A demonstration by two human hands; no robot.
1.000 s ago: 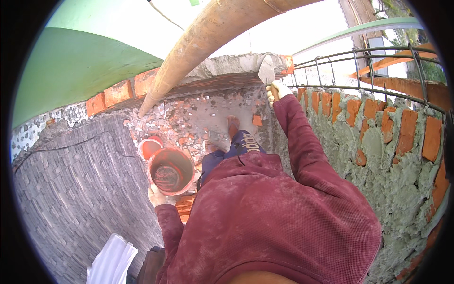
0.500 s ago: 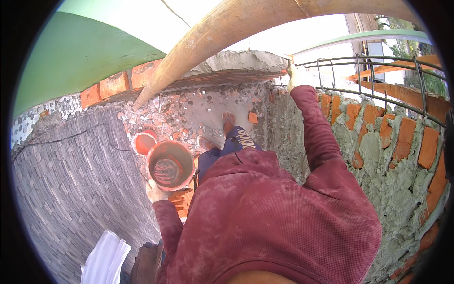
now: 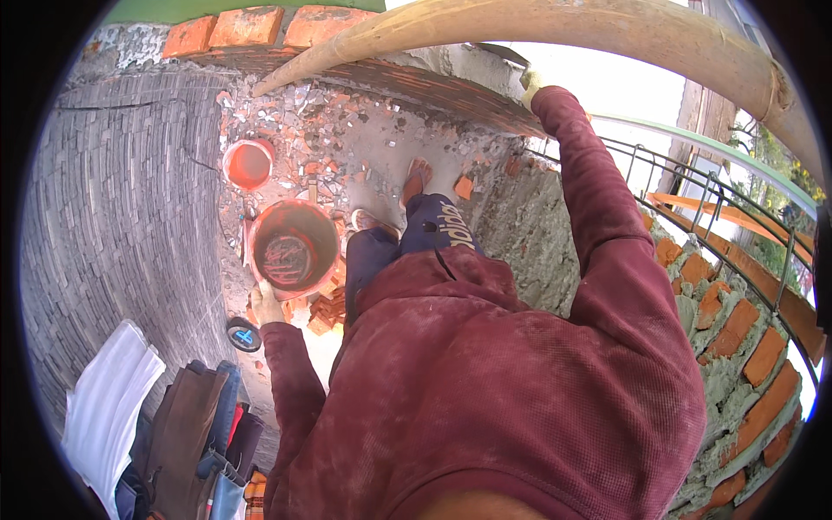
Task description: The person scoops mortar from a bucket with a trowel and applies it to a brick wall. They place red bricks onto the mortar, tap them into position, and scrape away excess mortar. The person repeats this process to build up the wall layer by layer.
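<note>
A large red-orange bucket [image 3: 295, 217] has greyish residue on its inner wall and reddish streaks at the bottom. My left hand [image 3: 266, 305] is closed on its near rim. My right arm reaches far forward to the end of a low brick wall [image 3: 425, 87]. Grey mortar [image 3: 464, 65] lies along that wall's top. My right hand [image 3: 531, 85] is closed around the handle of a trowel, whose dark flat blade [image 3: 501, 54] rests at the mortar's surface. The handle itself is hidden in my fingers.
A smaller red bucket [image 3: 249, 165] stands beyond the large one. Bricks [image 3: 328, 312] are stacked beside my leg. A thick bamboo pole [image 3: 537, 22] crosses overhead. At right are a mortared brick wall [image 3: 737, 334] and a rebar cage [image 3: 711, 195]. Clothes [image 3: 178, 433] hang at lower left.
My view has tilted and shifted, bringing more of the clothes into sight. The trowel's blade now shows beside my right hand over the mortar. My left hand remains on the bucket's rim.
</note>
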